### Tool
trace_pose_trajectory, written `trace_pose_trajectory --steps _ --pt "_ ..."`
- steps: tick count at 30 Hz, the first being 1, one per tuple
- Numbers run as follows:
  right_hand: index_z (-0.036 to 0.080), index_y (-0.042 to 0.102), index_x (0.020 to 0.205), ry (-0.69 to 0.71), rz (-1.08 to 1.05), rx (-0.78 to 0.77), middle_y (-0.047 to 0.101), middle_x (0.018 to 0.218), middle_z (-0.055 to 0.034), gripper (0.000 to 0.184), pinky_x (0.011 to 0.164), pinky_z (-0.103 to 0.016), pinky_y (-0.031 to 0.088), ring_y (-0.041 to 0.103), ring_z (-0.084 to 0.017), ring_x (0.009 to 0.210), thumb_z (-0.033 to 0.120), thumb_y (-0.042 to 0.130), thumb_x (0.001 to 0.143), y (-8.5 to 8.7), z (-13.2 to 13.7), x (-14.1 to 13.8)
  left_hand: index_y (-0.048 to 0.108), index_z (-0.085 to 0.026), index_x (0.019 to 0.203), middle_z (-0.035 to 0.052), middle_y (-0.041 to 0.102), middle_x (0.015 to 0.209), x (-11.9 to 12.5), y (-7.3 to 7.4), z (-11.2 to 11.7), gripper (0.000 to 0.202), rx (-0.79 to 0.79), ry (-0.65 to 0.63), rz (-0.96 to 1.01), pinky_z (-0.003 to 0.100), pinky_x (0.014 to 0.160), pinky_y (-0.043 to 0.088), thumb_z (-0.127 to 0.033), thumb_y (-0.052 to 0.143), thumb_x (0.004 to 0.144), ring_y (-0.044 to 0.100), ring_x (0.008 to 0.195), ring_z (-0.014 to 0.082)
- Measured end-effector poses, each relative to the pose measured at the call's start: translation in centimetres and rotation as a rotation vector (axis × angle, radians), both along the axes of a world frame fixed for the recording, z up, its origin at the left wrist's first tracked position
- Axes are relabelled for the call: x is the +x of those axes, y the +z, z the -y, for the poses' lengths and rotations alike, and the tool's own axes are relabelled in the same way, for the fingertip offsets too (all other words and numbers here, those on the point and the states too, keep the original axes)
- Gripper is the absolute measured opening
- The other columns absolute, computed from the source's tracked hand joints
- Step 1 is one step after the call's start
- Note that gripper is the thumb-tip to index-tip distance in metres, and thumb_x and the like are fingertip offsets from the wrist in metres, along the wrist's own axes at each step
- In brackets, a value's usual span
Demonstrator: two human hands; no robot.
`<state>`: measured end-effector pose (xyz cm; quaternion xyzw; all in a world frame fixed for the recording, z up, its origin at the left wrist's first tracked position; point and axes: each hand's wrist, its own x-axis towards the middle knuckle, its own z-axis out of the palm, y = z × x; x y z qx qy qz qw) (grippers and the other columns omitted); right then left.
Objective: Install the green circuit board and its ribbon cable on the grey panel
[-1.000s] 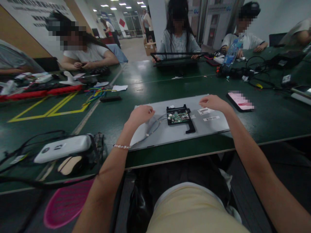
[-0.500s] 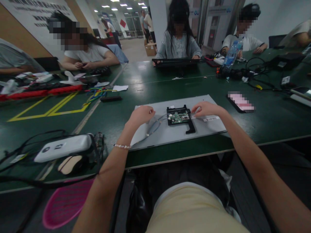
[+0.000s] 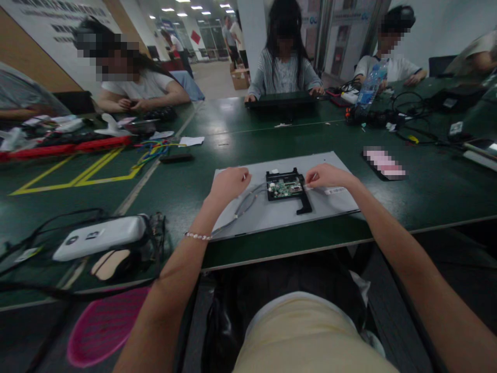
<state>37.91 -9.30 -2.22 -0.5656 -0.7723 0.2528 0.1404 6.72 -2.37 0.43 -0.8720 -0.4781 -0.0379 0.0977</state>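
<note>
A green circuit board [image 3: 286, 188] sits in a black plastic frame [image 3: 305, 203] on a flat grey-white panel [image 3: 267, 221]. My left hand [image 3: 231, 184] is closed with curled fingers over the panel's left part; what it holds, if anything, is hidden. Beside it, a grey cable [image 3: 245, 207] runs from the board toward the panel's near left corner. At the frame's right edge, the fingers of my right hand [image 3: 329, 176] are pinched together, and anything between them is too small to name. A white label [image 3: 334, 190] lies on the panel below that hand.
To the right lies a phone [image 3: 384, 163]. On the left are a white device [image 3: 100, 237], a computer mouse [image 3: 112, 264] and black cables, with a pink basket [image 3: 106, 326] below the table edge. Across the table, a person [image 3: 285, 72] handles a dark flat panel [image 3: 282, 100].
My left hand has shifted slightly right and up. My right hand's fingers have drawn closer together beside the frame. Across the table, the person's dark panel has been lowered flatter.
</note>
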Motion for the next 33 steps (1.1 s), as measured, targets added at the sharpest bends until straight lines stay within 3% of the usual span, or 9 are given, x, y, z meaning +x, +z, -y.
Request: trace_pose_trajectory --steps 3,7,14,18,23,33 --pt "0.017 0.070 0.085 -0.055 -0.003 -0.009 0.072 0.085 -0.0042 0.016 0.074 -0.026 0.047 0.065 -0.017 0.080 0.016 0.058 0.074 0.3 0.1 0.2 0.066 -0.017 0.097 0.0086 0.068 0.093 0.6 0.0 0.7 0.035 0.063 -0.088 0.064 0.031 0.074 0.046 -0.033 0.035 0.093 0.063 0.086 0.0226" --pt "0.016 0.070 0.088 -0.108 -0.073 -0.044 0.072 0.081 -0.0045 0.018 0.072 -0.028 0.047 0.065 -0.018 0.077 0.021 0.058 0.075 1.1 0.5 0.3 0.062 -0.015 0.104 0.0107 0.063 0.100 1.9 -0.1 2.0 0.031 0.085 -0.335 0.100 0.035 0.085 0.045 -0.031 0.038 0.094 0.059 0.096 0.0233" --pt "0.017 0.068 0.088 -0.052 -0.300 -0.159 0.070 0.081 -0.0040 0.018 0.071 -0.027 0.047 0.064 -0.016 0.077 0.025 0.061 0.074 1.6 1.0 -0.6 0.045 -0.017 0.131 0.0128 0.048 0.133 4.0 -1.3 4.6 0.041 0.035 -0.592 0.195 0.041 0.101 0.037 -0.034 0.043 0.094 0.046 0.121 0.0255" --pt "0.017 0.068 0.088 -0.052 -0.360 -0.179 0.068 0.079 -0.0030 0.019 0.066 -0.026 0.044 0.061 -0.015 0.074 0.028 0.062 0.073 1.9 1.2 -0.8 0.037 -0.019 0.139 0.0128 0.038 0.144 4.5 -2.1 5.1 0.048 -0.001 -0.643 0.223 0.044 0.108 0.031 -0.038 0.043 0.095 0.036 0.132 0.0265" --pt "0.017 0.067 0.091 -0.059 -0.479 -0.153 0.066 0.081 -0.0035 0.028 0.063 -0.024 0.041 0.059 -0.014 0.074 0.038 0.065 0.073 2.6 1.5 -0.7 0.031 -0.018 0.142 0.0140 0.035 0.146 4.7 -2.8 5.1 0.053 -0.052 -0.674 0.229 0.044 0.109 0.029 -0.042 0.041 0.095 0.033 0.135 0.0267" --pt "0.019 0.066 0.087 0.027 -0.393 -0.244 0.067 0.080 -0.0027 0.023 0.065 -0.026 0.043 0.060 -0.015 0.073 0.035 0.064 0.071 0.2 0.3 -1.2 0.034 -0.018 0.141 0.0124 0.043 0.141 5.3 -3.4 5.7 0.051 -0.112 -0.708 0.125 0.041 0.106 0.032 -0.042 0.039 0.096 0.042 0.127 0.0251"
